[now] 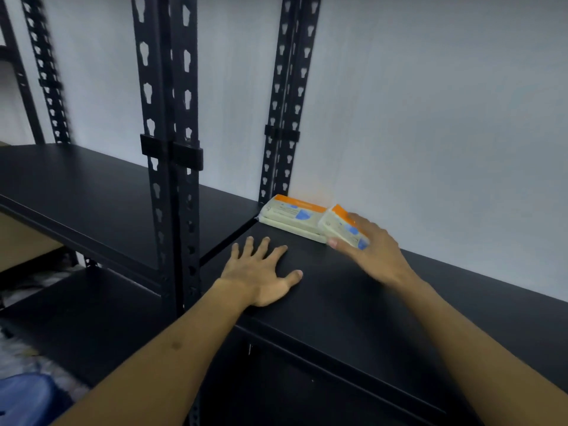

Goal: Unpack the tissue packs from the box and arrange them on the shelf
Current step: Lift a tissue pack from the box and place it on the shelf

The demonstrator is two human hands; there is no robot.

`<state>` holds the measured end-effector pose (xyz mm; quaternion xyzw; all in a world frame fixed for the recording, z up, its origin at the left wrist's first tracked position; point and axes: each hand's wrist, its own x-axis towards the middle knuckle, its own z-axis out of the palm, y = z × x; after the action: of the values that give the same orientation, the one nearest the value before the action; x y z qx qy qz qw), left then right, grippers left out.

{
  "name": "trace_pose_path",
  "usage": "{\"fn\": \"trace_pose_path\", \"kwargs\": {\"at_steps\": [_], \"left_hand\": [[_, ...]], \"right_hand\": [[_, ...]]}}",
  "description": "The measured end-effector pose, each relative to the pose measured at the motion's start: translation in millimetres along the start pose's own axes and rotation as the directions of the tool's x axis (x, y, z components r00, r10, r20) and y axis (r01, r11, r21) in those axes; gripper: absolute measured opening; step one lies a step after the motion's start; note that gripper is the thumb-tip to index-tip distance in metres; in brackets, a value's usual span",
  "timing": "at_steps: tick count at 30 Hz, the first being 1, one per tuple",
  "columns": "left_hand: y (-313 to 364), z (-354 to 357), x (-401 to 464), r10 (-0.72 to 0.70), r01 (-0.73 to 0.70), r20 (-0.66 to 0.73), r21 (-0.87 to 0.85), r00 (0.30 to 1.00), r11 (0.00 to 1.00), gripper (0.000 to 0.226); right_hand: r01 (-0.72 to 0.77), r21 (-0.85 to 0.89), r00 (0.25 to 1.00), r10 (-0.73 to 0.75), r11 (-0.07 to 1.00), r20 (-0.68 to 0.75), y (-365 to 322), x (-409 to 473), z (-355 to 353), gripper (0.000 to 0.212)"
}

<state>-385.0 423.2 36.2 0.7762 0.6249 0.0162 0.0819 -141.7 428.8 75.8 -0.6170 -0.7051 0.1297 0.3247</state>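
1. Both forearms reach in from the bottom edge toward a black shelf (353, 302).
2. Left hand (261, 273) lies flat on the shelf, palm down, fingers spread and straight, holding nothing.
3. Right hand (373, 252) grips a tissue pack (342, 230), fingers over its top and thumb at its near edge; the pack is tilted and blurred.
4. That pack touches the right end of a second pack (292, 218), which lies flat at the back of the shelf by the wall (430, 118), just beside a black upright (287, 103).
5. A blue object (27, 398) shows low at the left, too blurred to identify.
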Motion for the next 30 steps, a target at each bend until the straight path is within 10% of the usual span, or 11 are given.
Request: {"fn": "trace_pose_path", "kwargs": {"at_steps": [30], "left_hand": [[1, -1, 4, -0.006, 0.007, 0.029, -0.013, 1.0, 1.0, 0.083]], "right_hand": [[0.189, -0.41, 0.971, -0.107, 0.892, 0.213, -51, 145, 66, 0.09]]}}
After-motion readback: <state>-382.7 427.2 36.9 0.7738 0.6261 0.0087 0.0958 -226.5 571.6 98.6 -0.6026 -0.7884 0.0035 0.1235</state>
